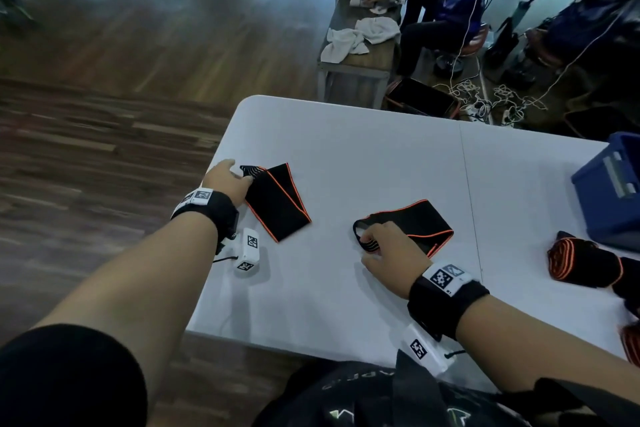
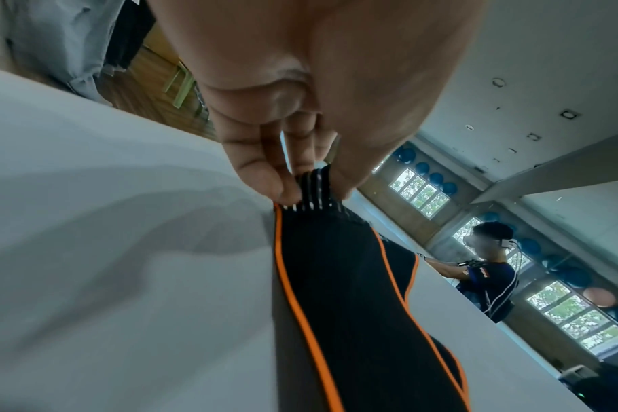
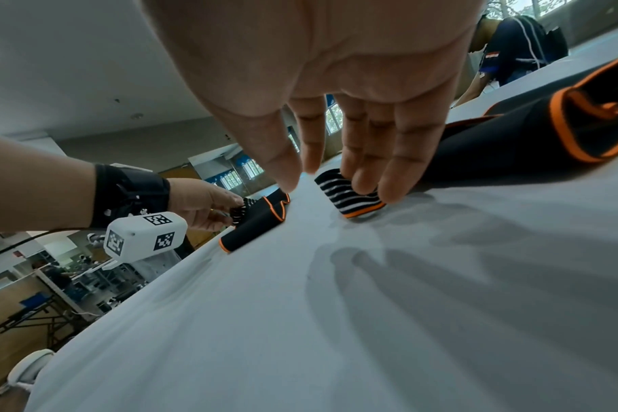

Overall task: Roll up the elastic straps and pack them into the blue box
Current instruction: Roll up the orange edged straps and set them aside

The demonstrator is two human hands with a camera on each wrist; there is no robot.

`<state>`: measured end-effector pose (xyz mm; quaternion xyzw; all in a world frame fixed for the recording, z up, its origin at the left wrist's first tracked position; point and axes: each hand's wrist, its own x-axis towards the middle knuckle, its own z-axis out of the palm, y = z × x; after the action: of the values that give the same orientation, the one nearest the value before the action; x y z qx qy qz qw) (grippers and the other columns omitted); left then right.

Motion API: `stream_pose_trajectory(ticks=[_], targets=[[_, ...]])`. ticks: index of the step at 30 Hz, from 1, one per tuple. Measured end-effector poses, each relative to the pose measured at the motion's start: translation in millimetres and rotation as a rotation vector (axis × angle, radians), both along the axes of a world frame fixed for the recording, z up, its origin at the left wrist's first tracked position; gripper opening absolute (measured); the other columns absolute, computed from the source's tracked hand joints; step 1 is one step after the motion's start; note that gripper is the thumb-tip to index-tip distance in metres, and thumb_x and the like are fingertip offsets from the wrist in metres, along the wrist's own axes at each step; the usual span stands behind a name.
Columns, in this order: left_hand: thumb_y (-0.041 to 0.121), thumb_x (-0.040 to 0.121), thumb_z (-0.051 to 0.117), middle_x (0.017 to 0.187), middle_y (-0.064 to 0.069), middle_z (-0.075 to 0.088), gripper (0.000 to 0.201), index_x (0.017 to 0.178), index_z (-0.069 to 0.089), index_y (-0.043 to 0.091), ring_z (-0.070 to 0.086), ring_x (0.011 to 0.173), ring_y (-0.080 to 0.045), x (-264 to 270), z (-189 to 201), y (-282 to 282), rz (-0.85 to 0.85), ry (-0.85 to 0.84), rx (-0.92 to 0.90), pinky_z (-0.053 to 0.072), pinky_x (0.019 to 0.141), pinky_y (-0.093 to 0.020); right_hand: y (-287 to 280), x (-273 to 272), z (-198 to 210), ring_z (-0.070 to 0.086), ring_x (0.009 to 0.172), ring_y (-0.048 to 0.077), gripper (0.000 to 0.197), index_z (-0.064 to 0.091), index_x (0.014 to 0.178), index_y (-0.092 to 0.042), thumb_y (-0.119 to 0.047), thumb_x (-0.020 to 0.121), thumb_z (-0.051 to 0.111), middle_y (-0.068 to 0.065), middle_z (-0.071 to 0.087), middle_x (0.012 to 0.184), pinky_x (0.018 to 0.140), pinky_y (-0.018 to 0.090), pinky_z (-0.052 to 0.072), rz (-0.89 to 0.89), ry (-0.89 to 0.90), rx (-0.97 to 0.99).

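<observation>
Left hand (image 1: 227, 180) pinches left band (image 1: 277, 208), 9 o'clock; right hand (image 1: 391, 256), fingers nearly straight, presses right band (image 1: 422, 218); white table (image 1: 346, 149), wooden floor (image 1: 86, 156).

Behind the left grip (image 1: 227, 180) and the right grip (image 1: 388, 253) sit wide black wristbands (image 1: 218, 210), each topped by a white plate (image 1: 446, 277) printed with a black-and-white square code. A white coded box (image 1: 250, 251) hangs under each wrist, with a thin black cable (image 1: 225, 258). The forearms are bare, and the short sleeve (image 1: 69, 378) is black.

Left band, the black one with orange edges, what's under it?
Only the white table shows around the left band; the patch beneath is covered. It is folded, so its lower layer is mostly hidden. The left hand pinches its striped end.
</observation>
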<state>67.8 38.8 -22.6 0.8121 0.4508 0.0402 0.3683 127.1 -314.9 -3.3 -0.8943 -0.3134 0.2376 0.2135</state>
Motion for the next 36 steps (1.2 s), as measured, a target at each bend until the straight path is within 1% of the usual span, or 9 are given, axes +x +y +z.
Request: stream_pose_trajectory(ticks=[3,6,11,16,23,25,28,31,36], targets=[[0.033,0.079,0.070,0.098,0.003,0.075,0.034,0.112,0.074,0.027,0.071,0.094,-0.022,-4.7,-0.3,0.6,-0.058,-0.006,-0.004,0.056,0.094,-0.037,1.1,-1.1,-4.6,0.059,0.088,0.017,0.035,0.048,0.121,-0.025,-0.020,0.088,0.061,-0.001,0.046,0.120,0.086,0.035,0.051,-0.034,-0.014,0.056],[0.028,0.074,0.068,0.080,0.011,0.072,0.011,0.080,0.073,0.035,0.070,0.077,-0.014,-11.0,12.6,-8.8,-0.110,-0.065,0.017,0.059,0.080,-0.032,9.3,2.5,-6.7,0.056,0.101,0.018,0.036,0.051,0.121,-0.026,-0.018,0.087,0.060,-0.001,0.046,0.124,0.093,0.032,0.048,-0.042,-0.020,0.045],[0.014,0.084,0.070,0.083,0.013,0.069,0.017,0.083,0.072,0.031,0.061,0.072,-0.001,-16.4,50.1,-29.5,-0.255,-0.225,0.128,0.046,0.071,-0.021,22.6,6.6,-7.1,0.057,0.109,0.022,0.028,0.062,0.119,-0.024,-0.022,0.091,0.057,0.000,0.052,0.123,0.094,0.030,0.045,0.052,-0.041,-0.110],[0.007,0.083,0.066,0.067,0.016,0.065,0.020,0.081,0.073,0.025,0.060,0.060,0.001,-19.2,89.5,-51.3,-0.313,-0.330,0.177,0.041,0.058,-0.007,29.3,10.3,3.8,0.061,0.106,0.022,0.023,0.072,0.105,-0.018,-0.013,0.088,0.057,0.002,0.066,0.114,0.091,0.029,0.046,0.025,-0.102,-0.129],[0.004,0.081,0.065,0.094,0.012,0.072,0.036,0.099,0.071,0.034,0.067,0.084,-0.005,-4.1,140.1,-77.2,-0.454,-0.613,0.197,0.054,0.086,-0.023,20.2,30.0,65.6,0.063,0.088,0.010,0.022,0.070,0.085,-0.028,-0.007,0.083,0.064,-0.010,0.070,0.091,0.083,0.025,0.046,-0.213,-0.153,0.334],[0.008,0.077,0.062,0.094,0.011,0.075,0.035,0.094,0.075,0.035,0.070,0.091,-0.007,3.3,157.3,-87.5,-0.470,-0.699,0.161,0.056,0.091,-0.030,16.1,40.6,95.0,0.065,0.088,0.010,0.025,0.069,0.083,-0.029,-0.005,0.082,0.065,-0.009,0.071,0.090,0.084,0.027,0.049,-0.261,-0.163,0.475],[0.012,0.072,0.060,0.083,0.011,0.075,0.030,0.079,0.075,0.037,0.071,0.081,-0.011,14.0,182.4,-104.0,-0.464,-0.764,0.099,0.058,0.081,-0.030,6.1,52.8,141.7,0.065,0.082,-0.001,0.017,0.070,0.087,-0.026,-0.011,0.080,0.077,-0.012,0.071,0.088,0.082,0.023,0.053,-0.304,-0.118,0.630],[-0.001,0.072,0.062,0.082,0.002,0.074,0.032,0.076,0.074,0.028,0.072,0.077,-0.018,23.4,204.2,-121.6,-0.519,-0.873,0.016,0.058,0.075,-0.034,-8.6,58.6,179.5,0.066,0.087,0.007,0.033,0.067,0.094,-0.025,-0.012,0.070,0.086,-0.007,0.070,0.093,0.079,0.024,0.054,-0.265,-0.080,0.722],[-0.017,0.072,0.068,0.094,-0.009,0.068,0.032,0.069,0.071,0.014,0.061,0.070,-0.011,41.9,235.7,-149.5,-0.615,-1.020,-0.073,0.047,0.065,-0.019,-30.5,67.0,220.6,0.065,0.084,0.007,0.035,0.060,0.095,-0.027,0.001,0.078,0.072,-0.005,0.067,0.092,0.076,0.020,0.050,-0.188,-0.210,0.778]])
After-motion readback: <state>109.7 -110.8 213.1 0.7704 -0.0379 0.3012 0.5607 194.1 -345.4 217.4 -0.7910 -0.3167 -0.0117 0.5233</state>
